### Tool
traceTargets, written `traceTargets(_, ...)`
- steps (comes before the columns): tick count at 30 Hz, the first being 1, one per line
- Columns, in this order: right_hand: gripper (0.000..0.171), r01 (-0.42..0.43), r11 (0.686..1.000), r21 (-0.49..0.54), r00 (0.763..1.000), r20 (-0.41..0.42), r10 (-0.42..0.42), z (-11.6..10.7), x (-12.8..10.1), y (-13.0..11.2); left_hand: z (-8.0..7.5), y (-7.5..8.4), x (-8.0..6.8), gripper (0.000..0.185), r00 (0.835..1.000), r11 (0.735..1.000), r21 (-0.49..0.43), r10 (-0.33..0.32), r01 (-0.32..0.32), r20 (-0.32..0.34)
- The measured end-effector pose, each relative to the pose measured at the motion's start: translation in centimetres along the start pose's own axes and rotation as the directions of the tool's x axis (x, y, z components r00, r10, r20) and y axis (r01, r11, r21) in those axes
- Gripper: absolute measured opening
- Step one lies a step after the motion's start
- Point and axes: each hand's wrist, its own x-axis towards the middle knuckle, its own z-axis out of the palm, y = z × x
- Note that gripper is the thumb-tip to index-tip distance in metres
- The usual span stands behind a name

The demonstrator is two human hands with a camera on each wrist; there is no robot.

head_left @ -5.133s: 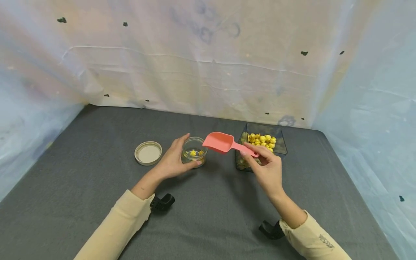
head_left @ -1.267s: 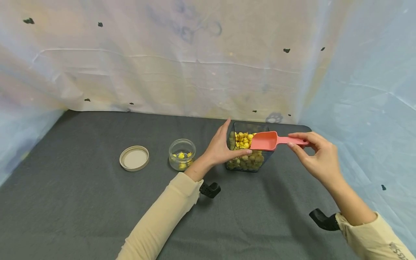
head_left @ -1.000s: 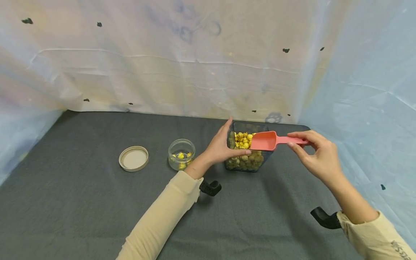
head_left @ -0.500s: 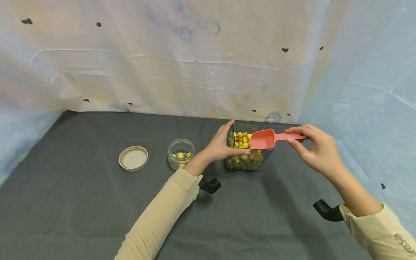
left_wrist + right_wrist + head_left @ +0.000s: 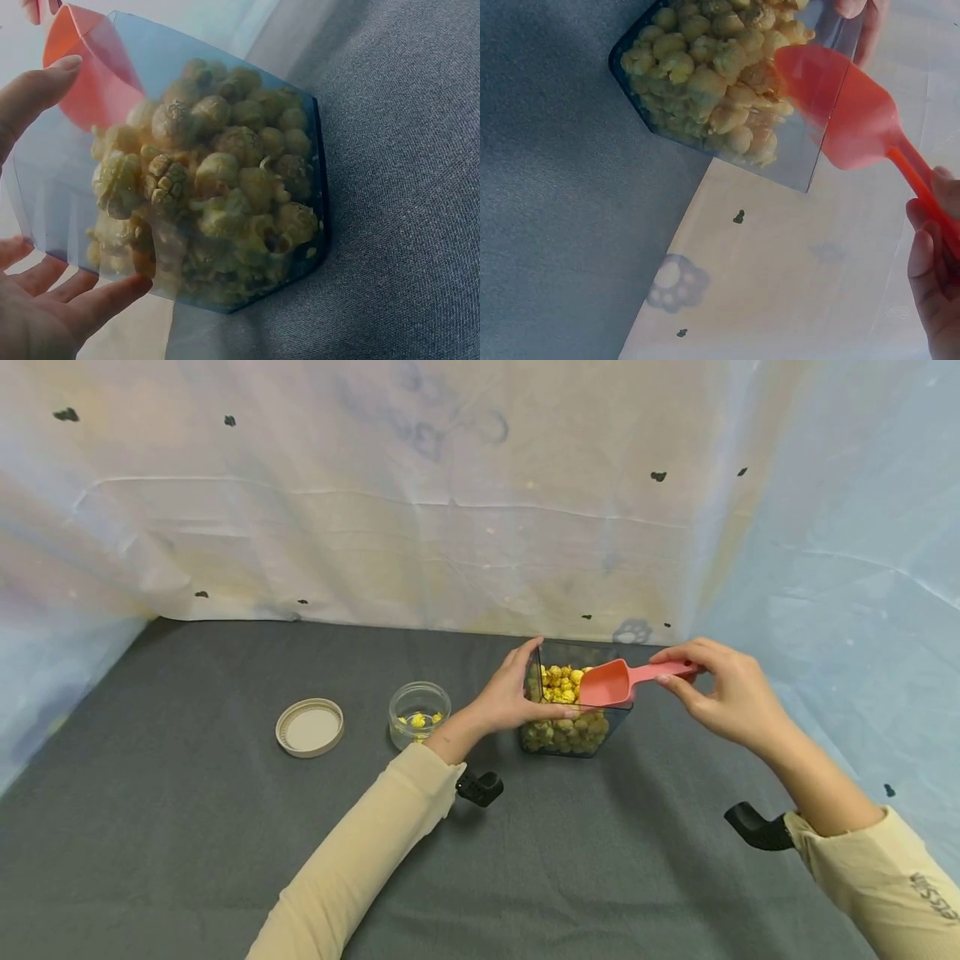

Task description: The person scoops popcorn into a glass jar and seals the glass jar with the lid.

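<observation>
A clear square container (image 5: 600,739) full of yellow popcorn (image 5: 558,681) stands at the back of the grey table. My left hand (image 5: 523,690) grips its left side, thumb on the front wall and fingers on the far wall; the left wrist view shows the fingers (image 5: 82,311) against the container (image 5: 300,127). My right hand (image 5: 701,689) pinches the handle of a pink scoop (image 5: 609,685). The scoop's bowl tilts down over the container's right part, at the popcorn's surface. In the right wrist view the scoop (image 5: 851,112) is at the container (image 5: 802,161), beside the popcorn (image 5: 705,82).
A small glass jar (image 5: 418,714) holding a few popcorn pieces stands left of the container, with its beige lid (image 5: 310,727) lying flat further left. A pale sheet (image 5: 450,527) walls the table at the back and right.
Five seconds ago my left hand held the jar with the scoop over it. Since then it moved to the container. In the last second the scoop tipped down toward the popcorn.
</observation>
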Motion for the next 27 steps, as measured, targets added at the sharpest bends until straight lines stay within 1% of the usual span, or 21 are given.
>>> traceTargets(9, 0.026, 0.038, 0.999, -0.004, 0.996, 0.077, -0.037, 0.2, 0.9, 0.1, 0.0, 0.1, 0.0, 0.107, 1.000, 1.000, -0.024, -0.008, 0.008, 0.005)
traceTargets(14, 0.024, 0.048, 0.998, 0.032, 0.994, 0.097, -0.051, 1.0, 1.3, 0.4, 0.0, 0.2, 0.0, 0.107, 1.000, 1.000, -0.017, -0.003, 0.003, 0.005)
traceTargets(18, 0.023, 0.025, 0.997, 0.075, 0.994, 0.100, -0.032, 1.6, 1.3, 0.9, 0.0, 0.1, 0.0, 0.107, 1.000, 1.000, -0.018, -0.002, 0.002, 0.004)
traceTargets(21, 0.024, -0.008, 0.992, 0.128, 0.994, 0.109, -0.006, 1.8, 1.2, 1.5, 0.1, 0.0, 0.1, 0.107, 1.000, 1.000, -0.018, -0.003, 0.003, -0.002)
traceTargets(24, 0.022, -0.065, 0.975, 0.214, 0.989, 0.141, 0.035, 2.3, 1.0, 2.1, 0.1, -0.1, 0.1, 0.108, 1.000, 1.000, -0.019, 0.002, -0.002, -0.009)
traceTargets(27, 0.021, -0.115, 0.956, 0.268, 0.981, 0.179, 0.068, 2.9, 0.9, 2.4, 0.2, -0.2, 0.2, 0.108, 1.000, 1.000, -0.021, 0.007, -0.007, -0.015)
